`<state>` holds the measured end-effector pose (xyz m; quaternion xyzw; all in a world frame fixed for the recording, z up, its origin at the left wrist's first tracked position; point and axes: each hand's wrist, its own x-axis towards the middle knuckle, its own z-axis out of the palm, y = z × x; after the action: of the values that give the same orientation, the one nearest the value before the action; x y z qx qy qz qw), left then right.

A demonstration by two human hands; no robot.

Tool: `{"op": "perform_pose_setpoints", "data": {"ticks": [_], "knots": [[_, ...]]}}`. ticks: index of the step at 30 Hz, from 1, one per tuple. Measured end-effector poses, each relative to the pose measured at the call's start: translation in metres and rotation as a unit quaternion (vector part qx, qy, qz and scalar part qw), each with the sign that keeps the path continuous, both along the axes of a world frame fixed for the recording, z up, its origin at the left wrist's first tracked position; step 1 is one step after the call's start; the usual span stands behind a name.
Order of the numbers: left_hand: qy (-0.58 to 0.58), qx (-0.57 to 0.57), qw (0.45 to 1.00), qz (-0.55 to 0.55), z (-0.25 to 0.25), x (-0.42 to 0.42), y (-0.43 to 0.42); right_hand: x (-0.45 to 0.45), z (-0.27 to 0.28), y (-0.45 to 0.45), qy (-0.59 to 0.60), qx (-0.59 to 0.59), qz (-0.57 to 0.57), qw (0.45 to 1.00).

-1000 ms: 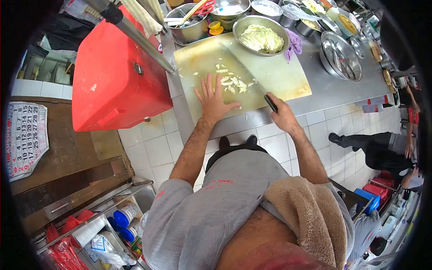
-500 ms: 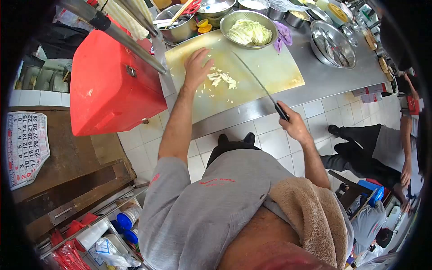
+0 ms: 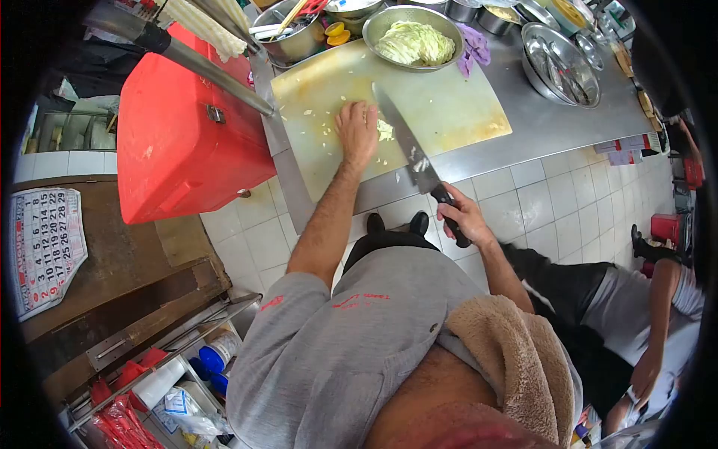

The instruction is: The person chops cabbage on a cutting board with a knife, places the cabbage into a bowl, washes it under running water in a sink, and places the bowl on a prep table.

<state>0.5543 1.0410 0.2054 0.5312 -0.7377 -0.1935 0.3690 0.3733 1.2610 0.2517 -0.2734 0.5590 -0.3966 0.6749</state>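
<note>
My right hand (image 3: 465,217) grips the black handle of a large knife (image 3: 411,142). Its blade lies turned on its side over the cutting board (image 3: 464,108), with pale bits stuck near the handle end. My left hand (image 3: 359,135) rests palm down on the board, fingers together and extended, left of the blade. Chopped pale pieces (image 3: 385,130) show between that hand and the blade; some may be hidden under the palm. Small scraps are scattered farther left. At the board's back edge, a metal colander (image 3: 372,31) holds shredded cabbage (image 3: 416,43).
A purple cloth (image 3: 474,51) lies beside the colander. Metal bowls with utensils (image 3: 557,63) stand at the right. Left of the steel table (image 3: 535,120) are a red box (image 3: 179,135) and a metal pole (image 3: 213,75). Another person (image 3: 621,307) is at the right.
My left hand has come back down onto the chopped pieces. My right hand has drawn the knife nearer and tipped its blade flat. The other person has moved closer.
</note>
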Motion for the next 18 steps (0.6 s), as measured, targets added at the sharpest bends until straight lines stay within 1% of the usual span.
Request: {"op": "perform_pose_setpoints", "data": {"ticks": [1, 2, 4, 7, 8, 10, 11, 14, 16, 18], "knots": [[-0.013, 0.020, 0.998, 0.054, 0.002, -0.006, 0.003, 0.004, -0.001, -0.007, 0.000, -0.006, 0.029, 1.000], [-0.013, 0.019, 0.998, 0.056, 0.003, -0.011, 0.005, 0.009, -0.003, -0.013, 0.002, -0.006, 0.029, 1.000], [0.000, 0.012, 0.993, 0.120, 0.003, -0.020, 0.006, 0.015, -0.006, -0.024, -0.009, -0.007, 0.041, 0.999], [0.005, 0.023, 0.990, 0.141, 0.004, -0.027, 0.007, 0.026, -0.003, -0.036, -0.018, -0.009, 0.054, 0.998], [0.006, 0.021, 0.990, 0.139, 0.005, -0.027, 0.007, 0.030, -0.004, -0.039, -0.038, -0.015, 0.065, 0.997], [-0.029, 0.008, 0.990, 0.135, 0.005, -0.026, 0.007, 0.033, -0.005, -0.044, -0.078, -0.025, 0.085, 0.993], [-0.028, 0.005, 0.991, 0.133, 0.005, -0.026, 0.007, 0.032, -0.003, -0.046, -0.077, -0.027, 0.082, 0.993], [0.007, -0.025, 0.992, 0.120, 0.028, -0.032, -0.004, 0.026, 0.023, -0.056, -0.092, -0.048, 0.084, 0.991], [0.072, -0.105, 0.988, 0.086, 0.067, -0.049, -0.019, 0.017, 0.051, -0.066, -0.019, -0.076, 0.053, 0.996], [0.136, -0.156, 0.977, 0.042, 0.100, -0.071, -0.047, 0.004, 0.079, -0.080, 0.065, -0.105, 0.021, 0.992]]}}
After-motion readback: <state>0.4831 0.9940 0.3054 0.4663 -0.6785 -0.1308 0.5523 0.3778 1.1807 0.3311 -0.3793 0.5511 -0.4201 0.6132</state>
